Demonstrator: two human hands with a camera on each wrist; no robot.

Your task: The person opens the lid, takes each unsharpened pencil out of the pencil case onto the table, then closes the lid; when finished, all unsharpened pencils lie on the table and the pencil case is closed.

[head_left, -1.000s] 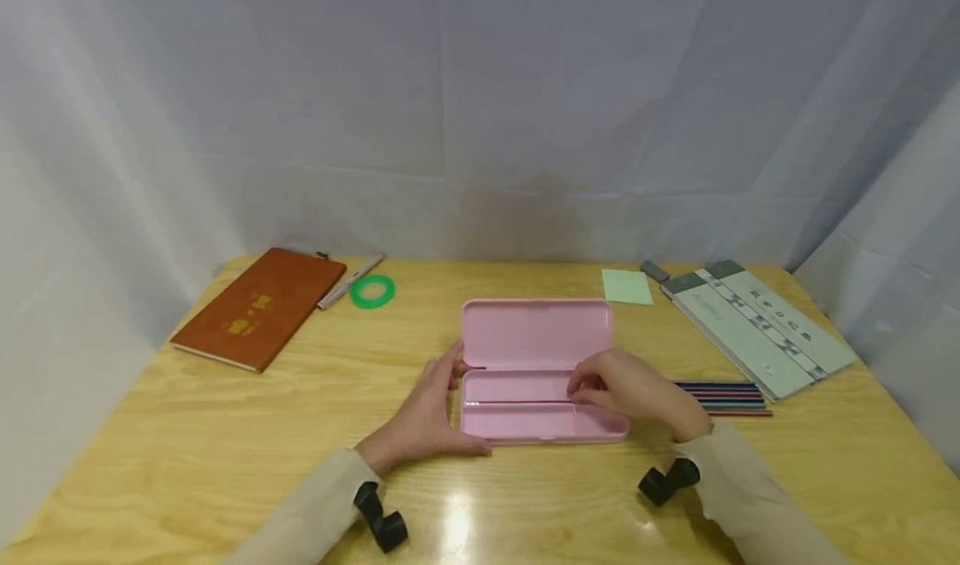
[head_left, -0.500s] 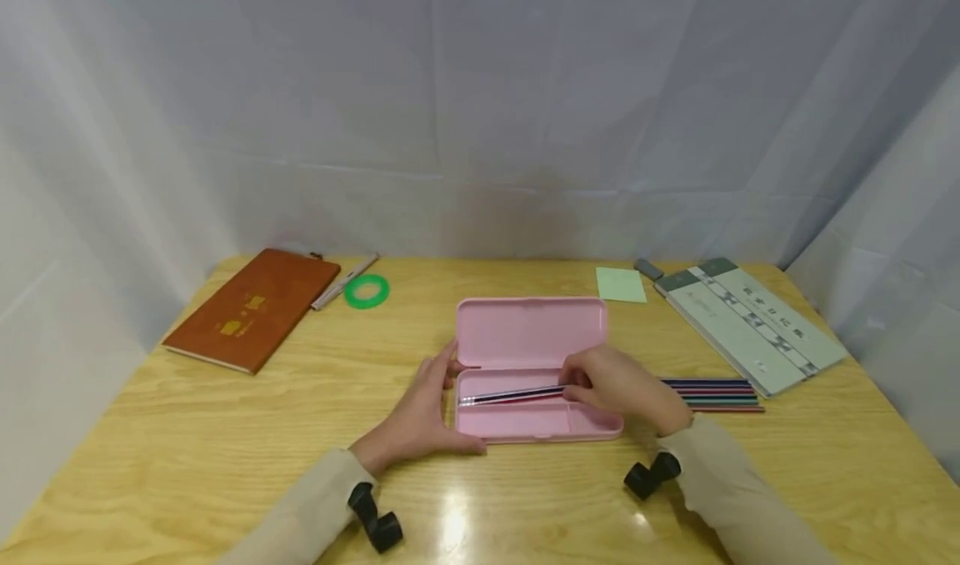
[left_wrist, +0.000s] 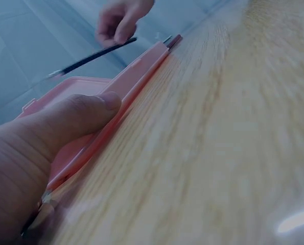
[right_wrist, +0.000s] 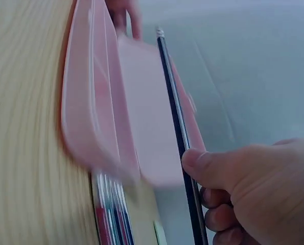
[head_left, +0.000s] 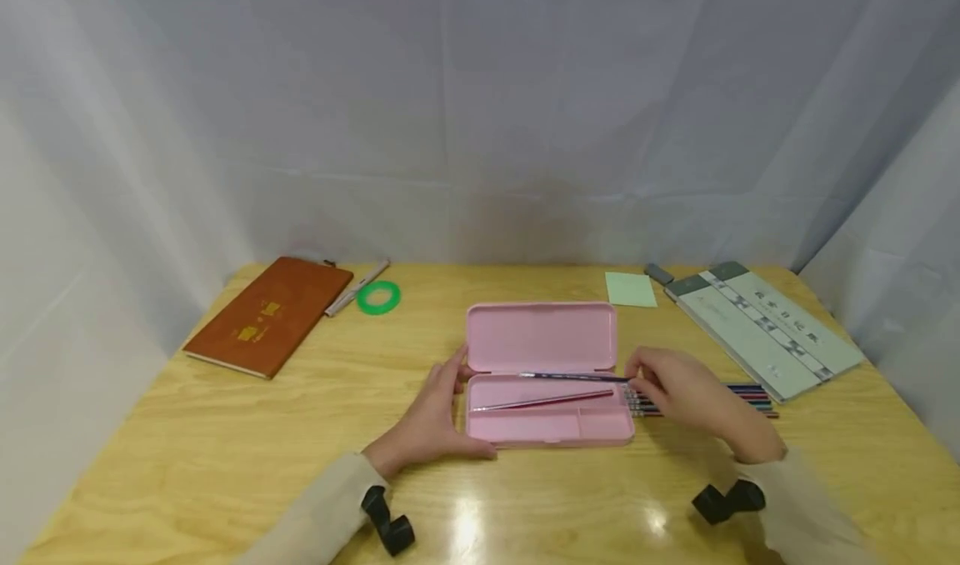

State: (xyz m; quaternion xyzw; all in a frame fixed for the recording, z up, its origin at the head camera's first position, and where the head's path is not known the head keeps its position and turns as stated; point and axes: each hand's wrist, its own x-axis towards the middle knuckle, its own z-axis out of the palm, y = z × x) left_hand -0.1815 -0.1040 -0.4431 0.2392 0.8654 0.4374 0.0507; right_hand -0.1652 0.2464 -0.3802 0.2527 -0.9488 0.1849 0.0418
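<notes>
An open pink pencil case [head_left: 542,337] lies on the table with its lid tilted back. My left hand [head_left: 429,422] holds its left end, thumb along the front edge and fingers by the hinge side. Past the case's right end, my right hand [head_left: 690,394] pinches a dark pencil [right_wrist: 178,115] between thumb and fingers. In the head view that pencil slants over the back of the case, its silver-capped end pointing left. A red pencil [head_left: 543,401] rests inside, lying across the long compartment. Several pencils [head_left: 750,392] lie in a row to the right, partly hidden by my right hand.
At the back left are a brown notebook [head_left: 268,315], a light pen [head_left: 357,287] and a green tape ring [head_left: 378,307]. Back right holds a pale green sticky-note pad [head_left: 631,289], a grey eraser [head_left: 659,274] and a grey-green notebook [head_left: 765,327]. A curtain [head_left: 525,132] hangs behind.
My right hand has moved right, out of the case, carrying the dark pencil up and rightward. The red pencil, earlier beside it, now lies apart in the case. My left hand keeps its hold.
</notes>
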